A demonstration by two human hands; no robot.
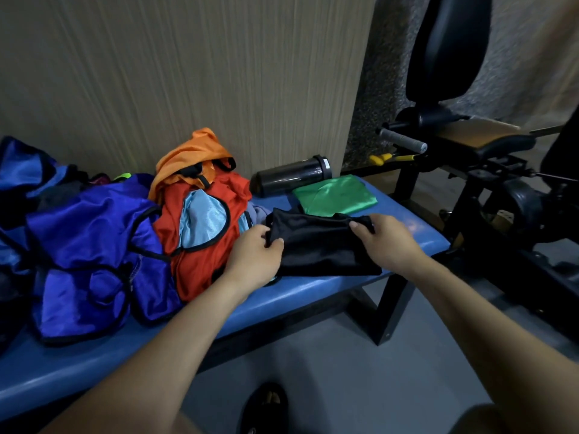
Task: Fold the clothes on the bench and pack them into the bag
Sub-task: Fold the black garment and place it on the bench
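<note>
A black garment (319, 245) lies partly folded on the blue bench (307, 292). My left hand (253, 258) pinches its left edge and my right hand (385, 242) grips its upper right corner. A folded green garment (335, 195) lies just behind it. To the left is a heap of unfolded clothes: a red one (200, 261), a light blue one (203, 220), an orange one (191, 158) and a purple one (94, 245). A blue bag (22, 170) stands open at the far left of the bench.
A dark shaker bottle (291, 177) lies on its side against the wall behind the green garment. Black gym equipment (488, 170) stands close to the bench's right end. A foot in a dark sandal (266, 408) is on the grey floor below.
</note>
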